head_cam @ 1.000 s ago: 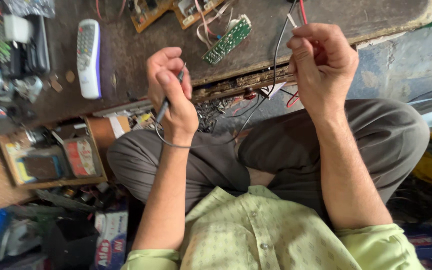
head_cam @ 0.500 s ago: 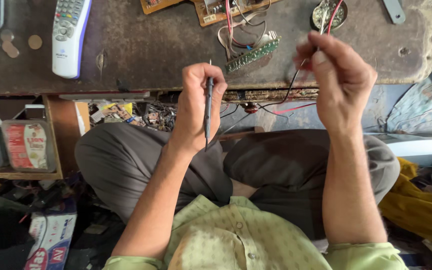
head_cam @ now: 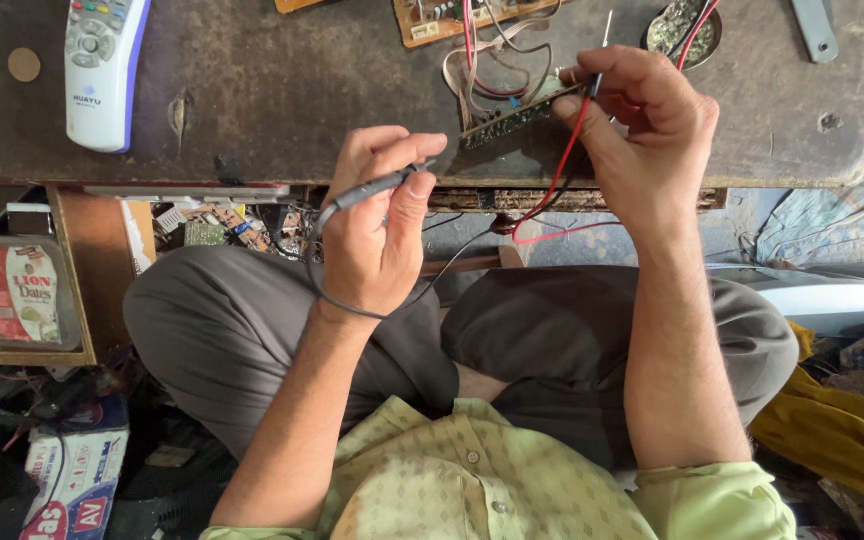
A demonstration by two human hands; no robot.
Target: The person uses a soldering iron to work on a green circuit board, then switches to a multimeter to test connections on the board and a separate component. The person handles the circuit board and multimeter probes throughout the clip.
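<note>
At the far left I see a white remote control lying on the dark surface, its long axis running twelve to six o'clock. My left hand is curled shut around a grey test probe; the probe's long axis runs from about eight o'clock up to two o'clock, its tip pointing toward a narrow circuit board strip, and its black lead loops below my wrist. The strip lies at the near edge of the surface, tilted the same way, low end at eight o'clock. My right hand is closed on the strip's upper end and pinches a second probe with a red wire, its metal tip pointing to twelve o'clock. A small round tin sits at one o'clock from that hand.
</note>
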